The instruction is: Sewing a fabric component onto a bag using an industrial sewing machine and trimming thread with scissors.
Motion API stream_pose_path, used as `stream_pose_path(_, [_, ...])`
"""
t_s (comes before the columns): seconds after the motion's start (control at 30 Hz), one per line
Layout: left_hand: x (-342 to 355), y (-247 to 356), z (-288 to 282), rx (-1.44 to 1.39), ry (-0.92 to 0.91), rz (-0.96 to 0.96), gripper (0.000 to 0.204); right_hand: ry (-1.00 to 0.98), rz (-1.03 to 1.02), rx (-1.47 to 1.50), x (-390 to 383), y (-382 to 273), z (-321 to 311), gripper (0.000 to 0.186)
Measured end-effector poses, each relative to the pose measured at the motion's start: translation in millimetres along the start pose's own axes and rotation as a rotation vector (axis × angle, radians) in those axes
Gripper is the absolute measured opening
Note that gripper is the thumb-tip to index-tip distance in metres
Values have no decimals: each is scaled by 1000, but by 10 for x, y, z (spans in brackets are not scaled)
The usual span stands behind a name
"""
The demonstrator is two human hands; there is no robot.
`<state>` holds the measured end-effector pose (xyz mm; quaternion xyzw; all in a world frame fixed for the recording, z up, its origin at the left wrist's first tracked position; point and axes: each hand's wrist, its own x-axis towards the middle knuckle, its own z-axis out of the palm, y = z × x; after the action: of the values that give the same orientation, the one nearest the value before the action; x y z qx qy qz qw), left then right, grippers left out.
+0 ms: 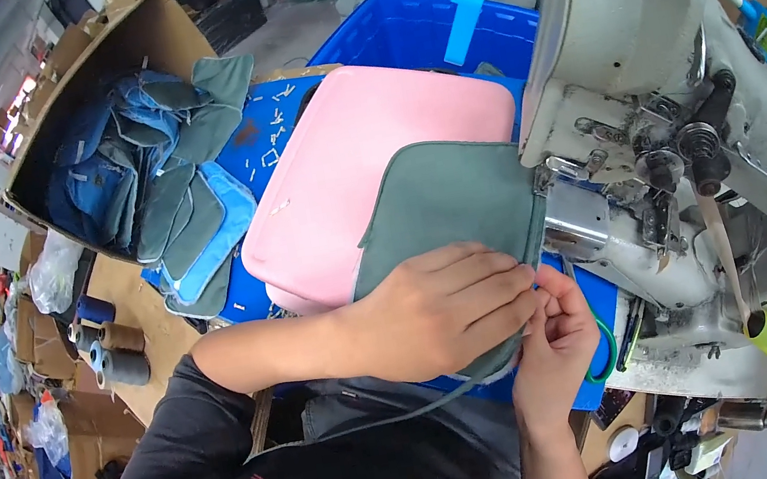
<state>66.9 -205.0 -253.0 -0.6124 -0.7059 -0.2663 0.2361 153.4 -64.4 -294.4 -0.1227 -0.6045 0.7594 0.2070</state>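
A grey-green fabric panel (456, 189) with rounded corners lies over a pink padded piece (365, 131). Its right edge reaches the metal arm and needle area of a sewing machine (612, 29). My left hand (446, 308) rests flat across the panel's near part, fingers stretched towards the right edge. Close beside those fingertips, my right hand (556, 322) pinches the panel's edge between thumb and fingers. From under the hands a narrow grey-green strip (384, 424) trails left across my lap. The panel's near corner is partly covered by my hands.
At the left, a tipped cardboard box (156, 34) spills blue and grey-green fabric pieces (197, 215). Thread spools (126, 367) stand near my left elbow. A blue crate (369, 29) sits behind the pink piece. Green scissors handles (608, 354) show right of my right hand.
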Motion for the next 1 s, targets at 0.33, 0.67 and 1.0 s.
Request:
stream_pose_path(0.33, [88, -239, 102, -63, -49, -92, 41, -10, 43, 73, 325, -32, 46, 20])
stream_pose_path(0.67, [62, -266, -9, -331, -29, -315, 34, -30, 19, 23, 61, -57, 66, 33])
stream_pose_path(1.0, [16, -209, -52, -1056, 254, -1134, 29, -232, -356, -583, 41, -94, 534, 69])
